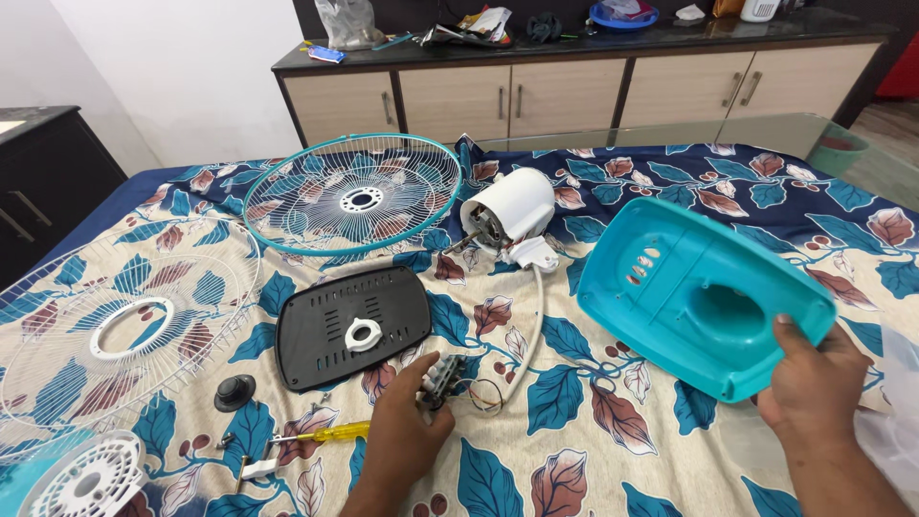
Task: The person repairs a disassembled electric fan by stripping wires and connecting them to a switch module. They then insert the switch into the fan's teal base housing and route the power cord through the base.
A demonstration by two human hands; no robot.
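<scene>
My left hand [407, 421] pinches the small switch block [442, 378] near the black plate [352, 325], my right hand [814, 378] grips the teal base cover [699, 292] at the right – pulling either may, I think, tear its thin wires [483, 394].

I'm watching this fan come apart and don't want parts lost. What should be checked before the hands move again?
1. Right hand grips the teal base cover at its edge: ok.
2. Left hand holds the switch block: ok.
3. Wires from the block to the white motor intact: cannot tell.
4. Yellow screwdriver lies beside the left hand: ok.
5. Black base plate flat on the sheet: ok.
6. All loose screws accounted for: cannot tell.
</scene>
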